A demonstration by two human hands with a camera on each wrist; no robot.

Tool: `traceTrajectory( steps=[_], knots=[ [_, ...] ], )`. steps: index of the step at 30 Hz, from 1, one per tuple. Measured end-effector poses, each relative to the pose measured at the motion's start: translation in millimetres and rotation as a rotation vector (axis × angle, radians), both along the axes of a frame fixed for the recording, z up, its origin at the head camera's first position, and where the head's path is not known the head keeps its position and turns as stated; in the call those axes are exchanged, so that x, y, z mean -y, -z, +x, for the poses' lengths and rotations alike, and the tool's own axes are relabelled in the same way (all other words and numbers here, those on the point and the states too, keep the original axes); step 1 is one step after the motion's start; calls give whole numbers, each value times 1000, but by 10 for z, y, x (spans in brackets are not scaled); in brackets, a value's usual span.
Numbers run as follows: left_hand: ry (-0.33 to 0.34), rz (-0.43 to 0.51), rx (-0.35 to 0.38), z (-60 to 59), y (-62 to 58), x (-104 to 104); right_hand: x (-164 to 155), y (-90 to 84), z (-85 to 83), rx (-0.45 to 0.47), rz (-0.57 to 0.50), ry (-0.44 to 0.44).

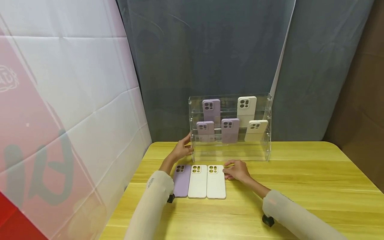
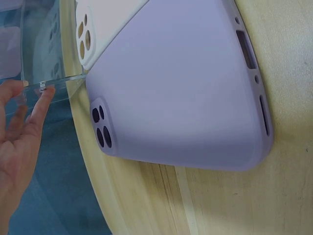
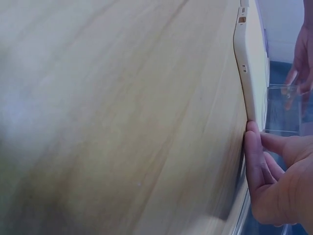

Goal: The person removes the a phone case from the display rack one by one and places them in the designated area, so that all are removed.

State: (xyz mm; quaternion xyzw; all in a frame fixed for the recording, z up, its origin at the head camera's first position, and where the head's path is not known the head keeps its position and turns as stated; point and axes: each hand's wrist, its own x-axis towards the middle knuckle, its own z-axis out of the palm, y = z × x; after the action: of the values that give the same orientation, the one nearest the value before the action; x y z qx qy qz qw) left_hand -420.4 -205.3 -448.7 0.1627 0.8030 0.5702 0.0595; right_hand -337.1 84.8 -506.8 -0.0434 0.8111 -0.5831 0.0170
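A white phone case [image 1: 216, 185], rightmost of 3 on the table [image 1: 315, 186], has its upper corner pinched by the right hand [image 1: 237, 170], fingers nearly closed; so small a hold could slip. The left hand [image 1: 181, 150], fingers curled, grips the clear stand [image 1: 231, 155]; tugging could spill its 5 cases [image 1: 230, 132]

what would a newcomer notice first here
Probably the clear rack on the table, holding three purple phone cases and two white ones. In front, one purple case and two white cases lie in a row. The left hand touches the rack's side; the right hand, the row's right end.
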Motion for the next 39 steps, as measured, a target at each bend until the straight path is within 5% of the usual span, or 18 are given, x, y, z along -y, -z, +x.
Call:
traceTrajectory(
  steps=[18, 39],
  knots=[
    [16, 4, 16, -4, 0, 17, -149, -34, -28, -94, 1, -62],
    [33, 24, 21, 2, -7, 20, -875, -307, -145, -300, 74, -31]
  ],
)
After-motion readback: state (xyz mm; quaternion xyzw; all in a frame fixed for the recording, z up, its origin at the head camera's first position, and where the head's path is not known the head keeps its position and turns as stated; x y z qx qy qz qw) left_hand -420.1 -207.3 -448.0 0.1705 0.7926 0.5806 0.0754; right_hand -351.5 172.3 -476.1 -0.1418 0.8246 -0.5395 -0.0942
